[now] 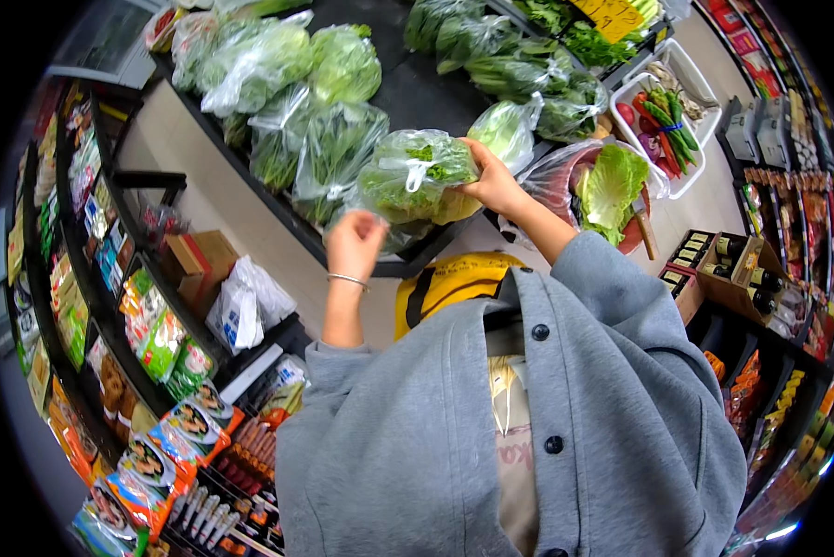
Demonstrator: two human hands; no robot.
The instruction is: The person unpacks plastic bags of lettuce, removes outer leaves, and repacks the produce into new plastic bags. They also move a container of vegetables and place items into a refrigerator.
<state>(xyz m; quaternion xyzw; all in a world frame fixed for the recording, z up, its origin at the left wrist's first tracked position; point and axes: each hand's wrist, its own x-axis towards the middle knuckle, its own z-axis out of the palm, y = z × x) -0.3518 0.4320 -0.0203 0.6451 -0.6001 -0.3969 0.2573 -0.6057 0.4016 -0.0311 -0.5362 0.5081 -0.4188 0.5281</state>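
Observation:
A clear plastic bag of leafy lettuce (417, 177), its top tied in a white knot, lies at the near end of the dark display table. My right hand (490, 177) grips its right side, thumb and fingers around the plastic. At the bag's lower left is my left hand (356, 237), fingers curled and somewhat blurred; whether it pinches any plastic cannot be told. Against the held bag rests a bag of leafy greens (337, 150) on the left. Beyond my right hand lies a bagged pale green cabbage or lettuce (504, 132).
More bagged greens (256, 63) line the dark table (417, 83). A lined bin with loose leaves (608, 191) and a knife (645, 230) stands right, near a white basket of peppers (671, 132). Shelves (131, 313) and a cardboard box (197, 264) stand left; a yellow object (451, 278) is before me.

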